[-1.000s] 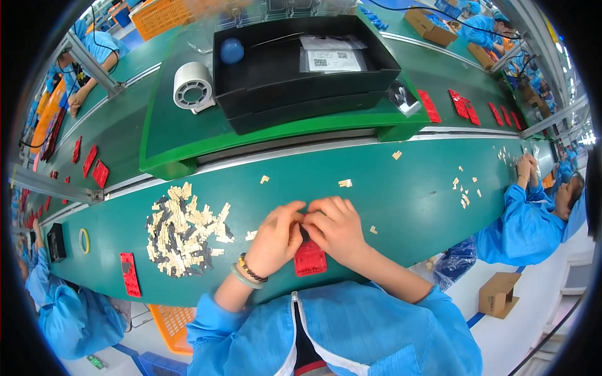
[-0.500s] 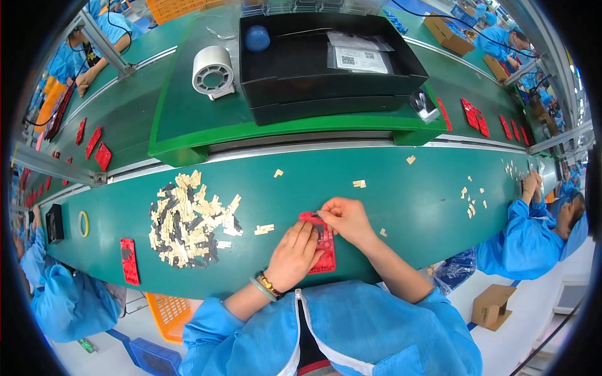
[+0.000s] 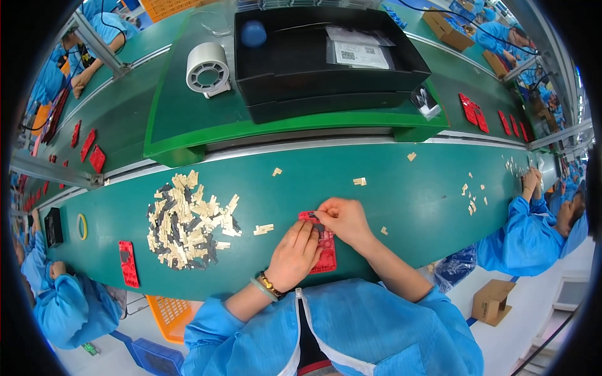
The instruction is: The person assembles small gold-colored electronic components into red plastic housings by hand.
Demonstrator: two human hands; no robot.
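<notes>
A red plastic housing (image 3: 325,258) lies on the green bench in front of me. My left hand (image 3: 293,252) rests over its left side, fingers together and bent onto it, holding it down. At the housing's upper end, my right hand (image 3: 342,219) has thumb and forefinger pinched on a small dark strip (image 3: 313,215), partly hidden by the fingertips. Left of my hands is a heap of small cream and dark-grey strips (image 3: 188,222). A few cream strips (image 3: 263,230) lie apart from it. Another red housing (image 3: 128,264) with a dark patch sits at the left.
A green-edged shelf (image 3: 301,136) spans the far side, bearing a black tray (image 3: 326,84) and a white fan (image 3: 208,70). Red parts (image 3: 473,113) lie on the belt behind. A tape ring (image 3: 82,227) is at left. Co-workers in blue (image 3: 527,232) sit on both sides.
The view has shifted slightly. My right fingertips have moved very little at the housing's upper end, and my left hand stays put. A red part by the shelf's right end is out of sight.
</notes>
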